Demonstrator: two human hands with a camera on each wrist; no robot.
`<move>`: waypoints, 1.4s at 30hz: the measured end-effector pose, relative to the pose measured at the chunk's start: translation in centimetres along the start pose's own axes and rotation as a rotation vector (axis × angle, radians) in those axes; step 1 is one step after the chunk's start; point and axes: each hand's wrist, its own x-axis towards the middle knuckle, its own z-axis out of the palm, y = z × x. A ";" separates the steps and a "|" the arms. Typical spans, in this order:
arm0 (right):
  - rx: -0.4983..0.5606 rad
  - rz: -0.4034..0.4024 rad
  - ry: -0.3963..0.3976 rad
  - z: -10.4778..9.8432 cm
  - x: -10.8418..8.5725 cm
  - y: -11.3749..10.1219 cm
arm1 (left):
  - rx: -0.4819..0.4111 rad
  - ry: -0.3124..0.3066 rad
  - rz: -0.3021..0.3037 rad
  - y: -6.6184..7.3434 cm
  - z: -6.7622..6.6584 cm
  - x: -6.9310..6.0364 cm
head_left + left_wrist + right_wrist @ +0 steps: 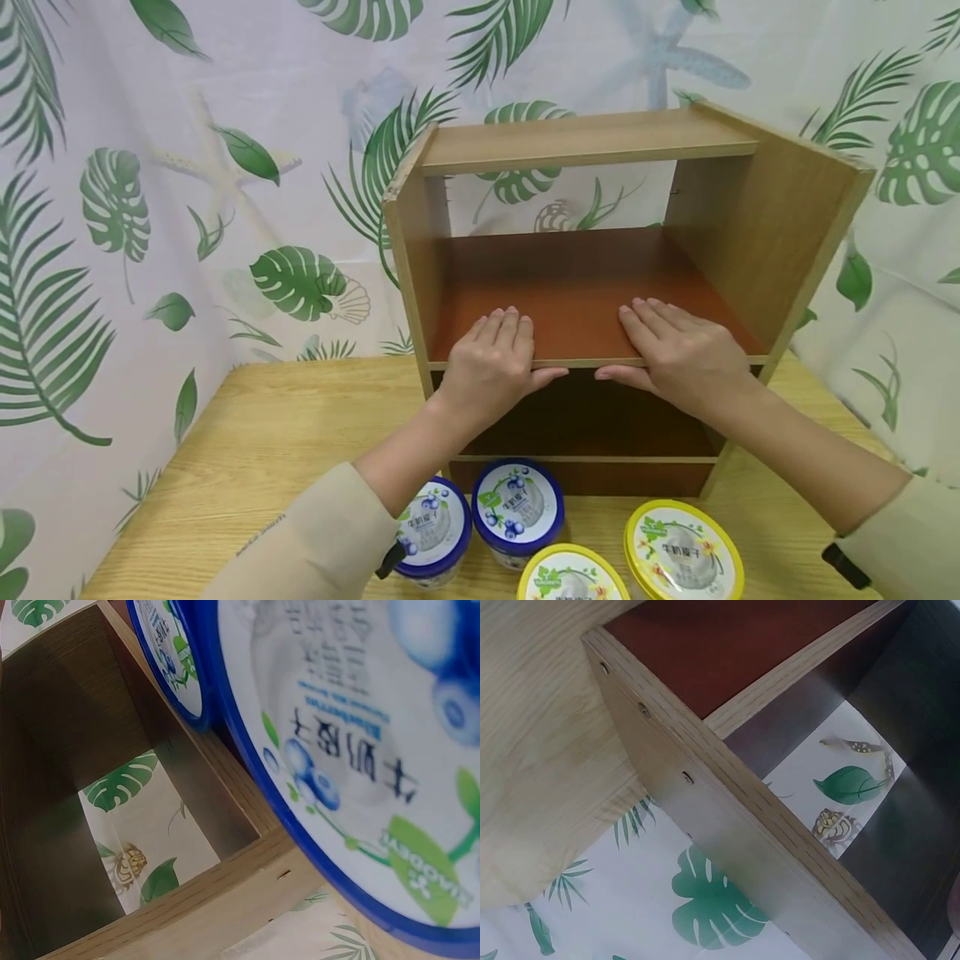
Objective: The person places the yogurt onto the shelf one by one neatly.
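A wooden shelf unit (780, 192) stands upright on the table, with a reddish-brown middle board (555, 283). My left hand (491, 362) lies over the board's front edge, fingers extended on top and thumb along the edge. To its right, my right hand (686, 358) rests on the same board in a mirrored pose. The two thumbs point at each other with a gap between. In the right wrist view, the unit's side panel (735, 825) shows, with only a sliver of skin at the right border. Hidden is how far the thumbs reach under the board.
Two blue-lidded tubs (517, 504) with blueberry pictures stand before the unit; one blue lid (315, 750) looms close in the left wrist view. Two yellow-lidded tubs (684, 552) are at the front. A leaf-print cloth (225, 208) covers the walls behind the wooden table (300, 417).
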 end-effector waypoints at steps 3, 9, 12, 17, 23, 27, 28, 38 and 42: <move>0.004 0.004 -0.006 0.0 0.2 -0.2 | 0.001 -0.009 0.000 -0.1 -0.1 -0.2; -0.009 0.013 -0.025 0.0 0.6 -0.4 | 0.035 0.004 0.002 -0.4 0.0 -0.4; -0.016 0.017 -0.040 0.0 0.9 -0.5 | 0.043 0.013 -0.001 -0.7 0.0 -0.5; -0.015 0.017 -0.028 0.5 1.3 -0.7 | 0.052 0.014 -0.004 -1.2 0.0 -0.7; -0.021 0.016 -0.019 1.0 1.8 -1.2 | 0.048 0.003 -0.012 -1.8 -0.2 -1.1; -0.020 0.015 -0.009 1.2 2.0 -1.4 | 0.049 0.006 -0.009 -2.1 -0.1 -1.3; -0.019 0.014 -0.006 1.2 2.1 -1.5 | 0.050 0.006 -0.009 -2.1 0.0 -1.4; -0.013 0.008 -0.017 2.0 2.6 -2.0 | 0.052 -0.006 0.003 -2.8 0.1 -2.0; -0.015 0.005 -0.030 2.2 2.7 -2.1 | 0.051 -0.009 0.005 -2.9 0.2 -2.2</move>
